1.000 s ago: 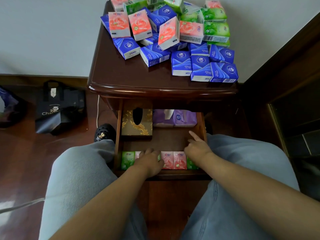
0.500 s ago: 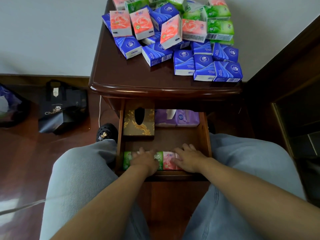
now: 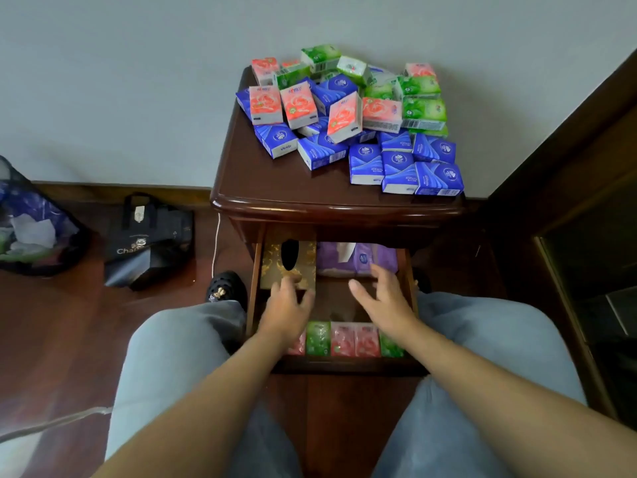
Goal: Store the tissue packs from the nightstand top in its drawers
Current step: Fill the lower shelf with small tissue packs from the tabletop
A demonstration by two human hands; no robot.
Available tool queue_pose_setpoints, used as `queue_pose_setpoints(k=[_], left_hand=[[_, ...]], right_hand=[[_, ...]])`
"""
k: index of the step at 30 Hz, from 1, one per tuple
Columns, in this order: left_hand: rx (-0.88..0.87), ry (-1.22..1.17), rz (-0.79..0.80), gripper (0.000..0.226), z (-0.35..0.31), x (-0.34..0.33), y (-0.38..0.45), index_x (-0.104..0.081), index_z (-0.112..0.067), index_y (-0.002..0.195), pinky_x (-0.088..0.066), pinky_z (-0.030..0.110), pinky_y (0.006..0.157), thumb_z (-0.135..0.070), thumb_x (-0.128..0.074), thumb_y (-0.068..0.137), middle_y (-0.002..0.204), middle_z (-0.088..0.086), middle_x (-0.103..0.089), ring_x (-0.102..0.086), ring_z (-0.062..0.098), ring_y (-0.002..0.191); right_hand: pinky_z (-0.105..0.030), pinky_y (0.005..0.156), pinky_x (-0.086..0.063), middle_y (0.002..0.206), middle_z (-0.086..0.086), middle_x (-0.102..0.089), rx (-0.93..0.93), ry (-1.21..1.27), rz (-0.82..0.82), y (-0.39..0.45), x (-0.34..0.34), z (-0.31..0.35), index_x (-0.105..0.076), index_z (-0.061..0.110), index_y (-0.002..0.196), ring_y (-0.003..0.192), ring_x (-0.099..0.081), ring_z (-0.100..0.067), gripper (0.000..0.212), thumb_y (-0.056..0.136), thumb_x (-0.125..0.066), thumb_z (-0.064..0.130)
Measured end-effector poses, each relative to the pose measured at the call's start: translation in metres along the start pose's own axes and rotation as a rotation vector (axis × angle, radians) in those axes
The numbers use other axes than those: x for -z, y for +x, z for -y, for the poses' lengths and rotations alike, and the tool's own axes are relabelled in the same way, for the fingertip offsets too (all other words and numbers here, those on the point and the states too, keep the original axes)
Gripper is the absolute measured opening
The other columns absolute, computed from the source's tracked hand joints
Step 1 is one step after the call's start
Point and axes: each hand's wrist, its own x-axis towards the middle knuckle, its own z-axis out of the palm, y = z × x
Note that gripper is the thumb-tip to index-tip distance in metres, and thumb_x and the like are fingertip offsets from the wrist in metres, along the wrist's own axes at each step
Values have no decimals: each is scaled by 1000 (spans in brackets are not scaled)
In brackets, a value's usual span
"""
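Note:
A heap of blue, pink and green tissue packs (image 3: pixel 348 115) covers the back and right of the dark wooden nightstand top (image 3: pixel 275 191). Below it the top drawer (image 3: pixel 410 270) stands pulled out. A row of pink and green packs (image 3: pixel 344 339) stands along the drawer's front edge. My left hand (image 3: pixel 287 305) hovers over the drawer's left side, fingers apart and holding nothing. My right hand (image 3: pixel 382 298) hovers over the right side, also spread and empty. Both hands are above the row, apart from it.
A gold tissue box (image 3: pixel 289 260) and a purple soft tissue pack (image 3: pixel 358 258) fill the drawer's back. My knees flank the drawer. A black bag (image 3: pixel 148 243), a mesh bin (image 3: pixel 31 229), a shoe (image 3: pixel 225 288) and a white cable (image 3: pixel 216 243) lie on the floor at left. Dark furniture (image 3: pixel 568 219) stands right.
Both hands have lifted off the row of packs at the drawer's front and moved up and back with fingers spread. The view has tilted up, showing more wall.

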Motion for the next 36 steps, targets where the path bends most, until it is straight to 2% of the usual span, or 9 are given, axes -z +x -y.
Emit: queue_pose_setpoints(k=[4,9,15,19,22,28,32,34,36], left_hand=[[43,-215,-141,64,-13,42,5,-41,-15,148,-46,38,104,-51,-61,99,146,6,-46,-54,20,122],[109,-350,-304,85,-35,75,21,-36,-8,153,-40,47,115,-56,-69,92,150,17,-46,-48,36,137],[122,-426,-373,110,-55,84,38,-6,-15,164,-29,50,122,-58,-73,87,163,17,-21,-31,39,149],[82,-392,-436,108,-45,85,51,-19,-15,161,-26,55,124,-58,-79,82,162,13,-32,-29,38,150],[50,-413,-482,107,-36,81,54,-25,-15,157,-28,54,123,-59,-82,77,157,9,-41,-32,36,149],[101,-415,-464,115,-36,86,45,-27,-15,151,-38,54,118,-70,-84,68,152,9,-43,-39,34,144],[195,-313,-477,115,-39,88,23,-30,-7,148,-36,48,119,-71,-83,68,150,12,-39,-34,34,144],[252,-232,-456,110,-42,90,9,-30,-9,146,-35,49,117,-69,-82,70,150,12,-37,-31,34,145],[285,-120,-474,99,-48,88,-6,-32,-13,143,-34,49,115,-64,-81,73,149,11,-37,-30,33,144]], right_hand=[[-50,116,-45,148,-11,-44,-55,228,-293,6,35,21,-35,5,156,134,-55,-32,96,87,-75,58],[-49,120,-40,155,-21,-41,-65,296,-454,22,73,35,-30,0,156,140,-49,-35,108,79,-87,47],[-45,122,-38,153,-14,-44,-81,346,-513,37,81,40,-31,7,150,142,-47,-29,112,69,-92,55],[-37,118,-37,155,-11,-40,-80,379,-555,41,75,38,-28,12,150,143,-45,-27,113,68,-92,56],[-43,121,-39,154,-10,-39,-52,392,-578,40,72,36,-29,11,150,142,-46,-26,111,68,-92,53],[-38,117,-41,152,-9,-39,-57,350,-564,28,79,33,-30,11,151,140,-46,-23,114,67,-93,55],[-39,114,-45,145,-13,-45,-155,339,-583,8,83,33,-42,5,143,134,-52,-27,104,69,-89,61],[-42,106,-51,137,-14,-53,-221,264,-551,-6,90,33,-48,5,132,125,-58,-32,94,71,-86,65],[-46,101,-52,129,-15,-59,-254,26,-564,-23,96,40,-52,10,124,119,-59,-36,82,73,-82,67]])
